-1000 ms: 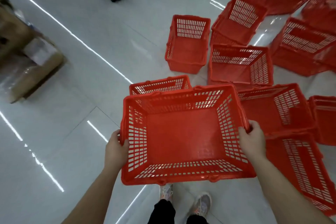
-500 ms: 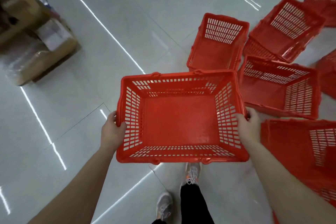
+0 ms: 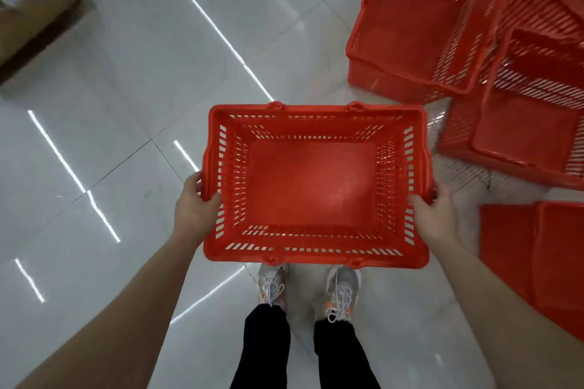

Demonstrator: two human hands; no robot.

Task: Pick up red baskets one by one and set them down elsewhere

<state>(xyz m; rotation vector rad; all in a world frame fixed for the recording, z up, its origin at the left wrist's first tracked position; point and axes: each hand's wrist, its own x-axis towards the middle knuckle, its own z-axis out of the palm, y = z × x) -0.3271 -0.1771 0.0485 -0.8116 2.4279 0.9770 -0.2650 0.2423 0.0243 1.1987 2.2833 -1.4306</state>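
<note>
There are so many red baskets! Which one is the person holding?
Look at the shiny white floor, just above the person's grey shoes. The held basket sits level there, left hand and right hand gripping its short ends. The other baskets lie tipped on the floor.

White glossy tile floor (image 3: 132, 98) with light-streak reflections. Right of floor's middle: cluster of red baskets (image 3: 417, 25), some tilted, overlapping. Far left of cluster: blurred cardboard box (image 3: 34, 6). Below cluster: grey sneakers (image 3: 339, 289), black trousers (image 3: 268, 347).

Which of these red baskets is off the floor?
The basket gripped at its ends by left hand and right hand; the others sit on the floor.
</note>
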